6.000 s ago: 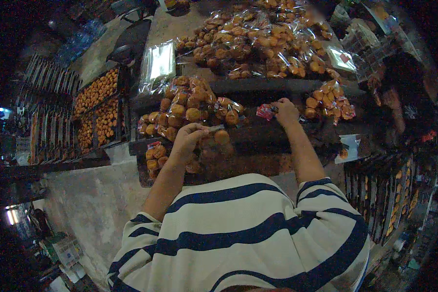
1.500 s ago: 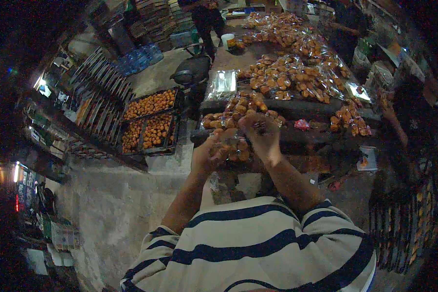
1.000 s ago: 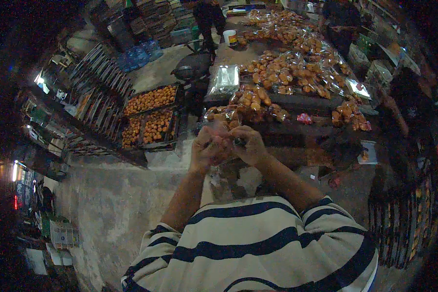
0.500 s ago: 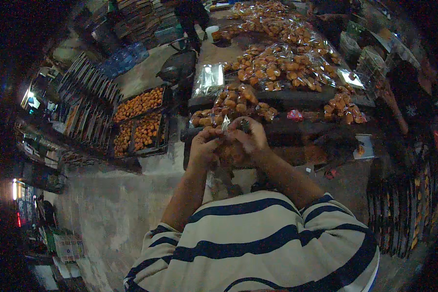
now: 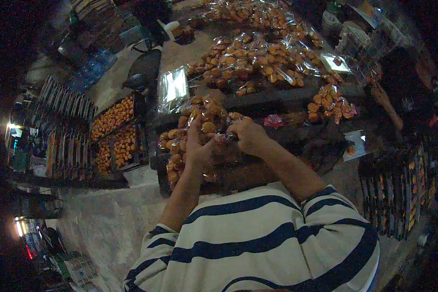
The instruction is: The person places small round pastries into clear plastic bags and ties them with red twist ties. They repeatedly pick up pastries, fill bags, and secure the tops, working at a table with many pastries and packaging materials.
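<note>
My left hand [image 5: 199, 148] reaches among clear bags of round brown buns [image 5: 208, 126] at the table's near edge, fingers and thumb around a bag. My right hand [image 5: 246, 136] is closed beside it, gripping the gathered part of a bag, with its fingertips partly hidden. More bagged buns [image 5: 175, 160] hang or lie left of my hands. A small pink packet [image 5: 273, 120] lies to the right of them. Another group of bagged buns [image 5: 328, 104] sits farther right, and a stack of clear bags [image 5: 173, 87] lies beyond my left hand.
A large pile of bagged buns [image 5: 248, 61] covers the far table [image 5: 177, 51]. At left stand crates of loose buns [image 5: 114, 121] and racked trays [image 5: 63, 146]. A co-worker's arm [image 5: 389, 107] is at right, above another tray rack [image 5: 389, 190]. A white container [image 5: 173, 29] stands at the back.
Both hands have moved forward from close together near the edge onto the bagged buns. The pink packet, held by my right hand six seconds ago, lies loose. The view has shifted.
</note>
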`<state>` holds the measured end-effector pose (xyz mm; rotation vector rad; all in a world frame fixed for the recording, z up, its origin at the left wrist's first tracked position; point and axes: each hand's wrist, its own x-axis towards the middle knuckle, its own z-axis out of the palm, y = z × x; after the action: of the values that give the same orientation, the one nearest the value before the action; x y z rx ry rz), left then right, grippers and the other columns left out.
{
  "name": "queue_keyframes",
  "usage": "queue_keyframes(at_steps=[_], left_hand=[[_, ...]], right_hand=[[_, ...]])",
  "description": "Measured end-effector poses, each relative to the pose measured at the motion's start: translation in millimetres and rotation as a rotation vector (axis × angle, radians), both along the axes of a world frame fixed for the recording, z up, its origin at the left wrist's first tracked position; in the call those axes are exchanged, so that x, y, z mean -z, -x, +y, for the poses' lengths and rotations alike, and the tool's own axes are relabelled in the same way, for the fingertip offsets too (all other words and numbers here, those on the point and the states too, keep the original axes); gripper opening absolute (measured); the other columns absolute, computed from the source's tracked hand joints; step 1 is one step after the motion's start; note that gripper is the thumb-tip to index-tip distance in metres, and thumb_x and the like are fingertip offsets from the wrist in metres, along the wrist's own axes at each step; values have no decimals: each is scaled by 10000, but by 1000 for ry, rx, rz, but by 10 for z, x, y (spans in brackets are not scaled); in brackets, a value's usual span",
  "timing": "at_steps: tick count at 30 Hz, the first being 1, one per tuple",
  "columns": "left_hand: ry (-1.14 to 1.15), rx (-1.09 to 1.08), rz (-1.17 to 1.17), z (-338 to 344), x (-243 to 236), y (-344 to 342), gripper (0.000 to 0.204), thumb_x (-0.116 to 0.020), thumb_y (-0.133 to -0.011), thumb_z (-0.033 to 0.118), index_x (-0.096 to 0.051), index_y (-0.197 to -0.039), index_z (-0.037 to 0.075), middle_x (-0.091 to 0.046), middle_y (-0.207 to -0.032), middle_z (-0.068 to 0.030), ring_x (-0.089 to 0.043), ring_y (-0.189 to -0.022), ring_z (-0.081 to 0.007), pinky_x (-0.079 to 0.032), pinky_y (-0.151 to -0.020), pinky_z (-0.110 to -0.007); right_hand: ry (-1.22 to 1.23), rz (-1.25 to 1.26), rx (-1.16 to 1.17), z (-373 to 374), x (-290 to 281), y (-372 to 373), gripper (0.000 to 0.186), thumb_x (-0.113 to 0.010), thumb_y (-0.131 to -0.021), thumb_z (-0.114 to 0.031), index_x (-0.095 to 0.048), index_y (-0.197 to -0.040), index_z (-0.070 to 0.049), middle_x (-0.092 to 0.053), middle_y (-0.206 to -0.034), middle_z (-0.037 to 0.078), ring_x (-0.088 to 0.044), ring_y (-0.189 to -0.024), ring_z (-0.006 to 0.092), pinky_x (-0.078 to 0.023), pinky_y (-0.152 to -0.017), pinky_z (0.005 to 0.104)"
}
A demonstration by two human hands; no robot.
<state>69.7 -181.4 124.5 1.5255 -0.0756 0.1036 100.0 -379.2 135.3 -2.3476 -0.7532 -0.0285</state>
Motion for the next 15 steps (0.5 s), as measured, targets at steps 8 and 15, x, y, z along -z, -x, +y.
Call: queue_keyframes(at_steps=[8, 15], left_hand=[[-149, 198, 425, -24, 257, -432, 223, -709, -811, 147, -681, -989, 16, -661, -873, -32, -606, -800, -117, -468, -721, -259], [186, 63, 514, 29, 408, -406, 155, -711, -825, 122, -669, -936, 21, -663, -881, -29, -608, -783, -94, -483, -720, -240]], right_hand=[[234, 362, -108, -714, 842, -886, 406, -767, -715, -341, -696, -1050, -124, -653, -921, 103, -619, -913, 329, -497, -788, 439], [505, 33, -267, -912, 1441, -952, 417, -722, -649, -195, -700, -1066, -186, -613, -994, 78, -611, -939, 308, -492, -814, 441]])
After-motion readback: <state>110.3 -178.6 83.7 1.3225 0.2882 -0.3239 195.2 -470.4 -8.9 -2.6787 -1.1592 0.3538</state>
